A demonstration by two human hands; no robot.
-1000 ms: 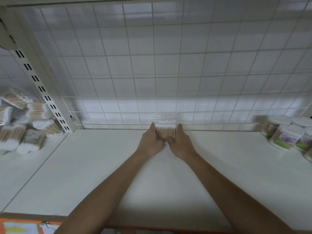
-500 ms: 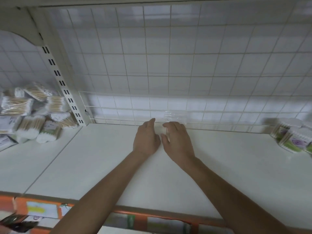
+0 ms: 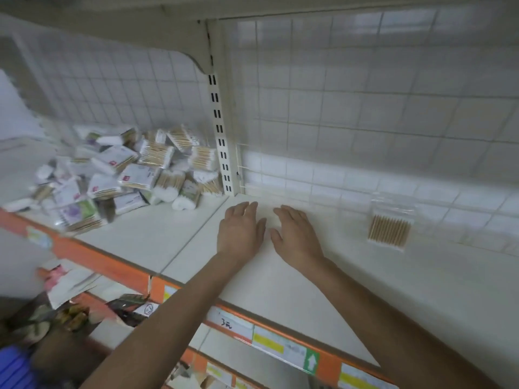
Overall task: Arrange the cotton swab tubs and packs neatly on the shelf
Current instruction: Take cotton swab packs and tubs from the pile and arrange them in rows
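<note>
A clear pack of wooden cotton swabs [image 3: 389, 226] stands upright against the wire grid at the back of the white shelf [image 3: 295, 279]. My left hand [image 3: 240, 231] and my right hand [image 3: 295, 234] hover side by side over the shelf, well left of that pack, both empty with fingers spread. A loose heap of cotton swab packs [image 3: 134, 175] lies on the neighbouring shelf section to the left, beyond the slotted upright.
A slotted white upright [image 3: 220, 127] divides the two shelf sections. A wire grid back panel [image 3: 365, 113] closes the rear. An orange price rail [image 3: 252, 332] runs along the front edge. Lower shelves at bottom left hold dark packets [image 3: 56, 310].
Both hands have let go of the swab pack, which stays standing against the grid. The hands and my view have swung left, bringing the heap of packs into view.
</note>
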